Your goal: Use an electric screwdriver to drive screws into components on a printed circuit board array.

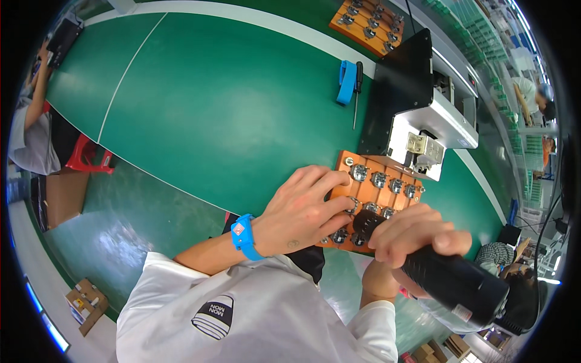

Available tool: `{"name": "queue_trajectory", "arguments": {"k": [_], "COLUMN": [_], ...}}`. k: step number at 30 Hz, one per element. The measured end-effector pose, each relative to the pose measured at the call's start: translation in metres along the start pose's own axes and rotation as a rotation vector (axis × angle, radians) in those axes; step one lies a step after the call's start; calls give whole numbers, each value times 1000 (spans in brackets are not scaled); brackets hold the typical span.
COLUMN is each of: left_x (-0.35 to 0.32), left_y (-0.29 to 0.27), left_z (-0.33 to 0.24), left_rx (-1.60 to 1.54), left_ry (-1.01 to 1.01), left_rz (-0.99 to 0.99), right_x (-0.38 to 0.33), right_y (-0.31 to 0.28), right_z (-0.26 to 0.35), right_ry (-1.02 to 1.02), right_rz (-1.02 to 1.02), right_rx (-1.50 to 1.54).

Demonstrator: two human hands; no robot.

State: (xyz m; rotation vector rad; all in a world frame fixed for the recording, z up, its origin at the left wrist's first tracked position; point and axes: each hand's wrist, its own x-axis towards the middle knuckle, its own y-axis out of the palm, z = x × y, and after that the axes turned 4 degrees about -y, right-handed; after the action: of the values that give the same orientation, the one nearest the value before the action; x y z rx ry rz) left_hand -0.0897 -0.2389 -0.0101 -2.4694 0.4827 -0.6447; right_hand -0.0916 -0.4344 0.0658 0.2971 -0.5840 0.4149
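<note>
The right hand (417, 236) grasps a black power screwdriver (457, 283) over an orange fixture (365, 192), while the left hand (308, 209) touches it (whether gripping, I can't make out).

Bright indoor lt., glare on floor (124, 239), heavy fisheye distort. nr. dark edges

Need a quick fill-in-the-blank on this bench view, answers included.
The right hand grips a power tool coloured ____.
The fixture beneath the left hand is ____.
The wristband on the left wrist is ____.
The slim screwdriver lies to the picture's ____ of the loose strap.

Missing words: black; orange; blue; right.
</note>
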Motion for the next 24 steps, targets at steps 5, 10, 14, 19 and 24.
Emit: {"name": "queue_trajectory", "arguments": {"k": [5, 10, 14, 19, 24], "left_x": [-2, 0, 0, 0, 0], "left_y": [0, 0, -1, 1, 0], "left_z": [1, 1, 1, 1, 0], "left_rx": [-5, -13, -18, -14, 3], "left_ry": [-10, -13, -15, -23, -15], "left_rz": [10, 24, 21, 17, 15], "right_x": [-3, -4, -5, 3, 9], "right_y": [9, 11, 6, 1, 15], "right_z": [4, 2, 2, 1, -11], "right_ry": [-17, -16, -4, 20, 18], "right_rz": [26, 14, 38, 92, -24], "right_rx": [-26, -55, -43, 15, 49]}}
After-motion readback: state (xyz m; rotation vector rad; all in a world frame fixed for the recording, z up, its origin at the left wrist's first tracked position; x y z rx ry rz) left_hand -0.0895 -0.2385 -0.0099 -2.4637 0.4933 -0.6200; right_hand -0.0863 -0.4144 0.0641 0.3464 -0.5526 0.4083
